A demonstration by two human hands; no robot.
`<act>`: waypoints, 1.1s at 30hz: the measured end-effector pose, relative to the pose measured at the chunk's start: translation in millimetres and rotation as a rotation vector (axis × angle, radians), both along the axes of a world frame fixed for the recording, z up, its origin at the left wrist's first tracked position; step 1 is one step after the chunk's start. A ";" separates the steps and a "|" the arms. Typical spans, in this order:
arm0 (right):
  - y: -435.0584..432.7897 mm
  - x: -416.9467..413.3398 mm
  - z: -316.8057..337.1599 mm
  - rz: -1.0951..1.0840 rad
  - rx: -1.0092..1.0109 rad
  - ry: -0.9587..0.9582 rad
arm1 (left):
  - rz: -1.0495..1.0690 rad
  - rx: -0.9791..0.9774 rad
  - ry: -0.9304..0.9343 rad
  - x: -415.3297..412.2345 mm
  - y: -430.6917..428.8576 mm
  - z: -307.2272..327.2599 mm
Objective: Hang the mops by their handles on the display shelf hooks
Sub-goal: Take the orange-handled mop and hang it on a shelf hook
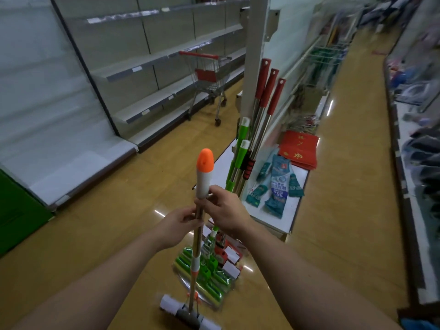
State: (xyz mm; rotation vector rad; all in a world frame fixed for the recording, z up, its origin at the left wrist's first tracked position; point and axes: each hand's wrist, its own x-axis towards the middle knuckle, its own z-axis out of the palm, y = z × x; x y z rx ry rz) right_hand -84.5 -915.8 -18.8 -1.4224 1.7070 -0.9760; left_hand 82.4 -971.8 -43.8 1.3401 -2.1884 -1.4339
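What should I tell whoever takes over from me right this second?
The left grip holds the mop by its pole; the right grip holds it just above, under the white sleeve.
The mop is upright, head down at the floor, orange cap up.
Red mops and green mops stand against the shelf end; whether any is hooked cannot be told.
Done: mop in hand.
Left: hang it by its handle; no hook shows clearly.
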 end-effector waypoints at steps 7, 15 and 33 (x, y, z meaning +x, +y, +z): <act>35.0 -42.7 33.4 0.004 -0.035 -0.016 | -0.028 -0.042 0.041 -37.5 41.0 35.0; 90.2 -139.1 74.5 0.020 -0.119 -0.099 | -0.074 -0.089 0.068 -128.8 82.3 62.2; 156.3 -392.8 178.9 0.022 -0.280 0.051 | -0.107 -0.229 0.223 -394.9 143.4 158.1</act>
